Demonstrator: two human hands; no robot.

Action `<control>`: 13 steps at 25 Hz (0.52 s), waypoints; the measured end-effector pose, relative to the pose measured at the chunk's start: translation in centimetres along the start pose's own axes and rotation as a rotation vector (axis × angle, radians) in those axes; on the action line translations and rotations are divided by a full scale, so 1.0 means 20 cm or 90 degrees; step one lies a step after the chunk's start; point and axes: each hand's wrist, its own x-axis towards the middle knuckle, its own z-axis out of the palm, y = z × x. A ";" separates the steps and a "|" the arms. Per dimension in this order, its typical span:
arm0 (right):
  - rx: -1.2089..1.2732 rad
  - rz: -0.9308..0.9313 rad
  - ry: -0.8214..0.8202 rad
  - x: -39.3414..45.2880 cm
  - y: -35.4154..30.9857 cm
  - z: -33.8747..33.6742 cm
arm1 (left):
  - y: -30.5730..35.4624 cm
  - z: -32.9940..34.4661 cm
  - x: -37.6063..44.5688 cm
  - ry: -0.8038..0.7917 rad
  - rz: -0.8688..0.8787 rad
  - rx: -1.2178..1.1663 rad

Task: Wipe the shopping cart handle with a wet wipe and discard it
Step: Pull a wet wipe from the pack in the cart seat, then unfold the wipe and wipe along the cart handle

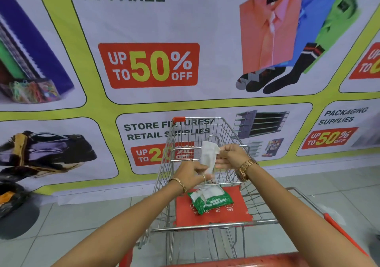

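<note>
A white wet wipe (208, 155) hangs upright between both hands above the cart. My right hand (231, 156) pinches its upper edge. My left hand (192, 173) grips its lower end. Below them a green wipe pack (209, 201) lies on the red child-seat flap (234, 215) of the wire shopping cart (236, 135). The red cart handle (267, 260) runs along the bottom edge of the view, close to me and under my forearms.
A large printed sale banner (185, 40) covers the wall straight behind the cart. A black bag with something orange (10, 201) sits on the tiled floor (72, 221) at the far left. A dark object (377, 246) shows at the right edge.
</note>
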 end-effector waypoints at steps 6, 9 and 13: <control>-0.062 -0.022 0.053 -0.12 -0.06 0.04 | 0.08 -0.13 -0.08 0.044 0.021 -0.025; -0.138 -0.018 0.067 -0.16 -0.03 0.06 | 0.09 -0.18 -0.13 0.029 -0.035 -0.158; -0.171 -0.012 0.101 -0.20 0.02 0.09 | 0.05 -0.22 -0.17 0.024 -0.090 -0.237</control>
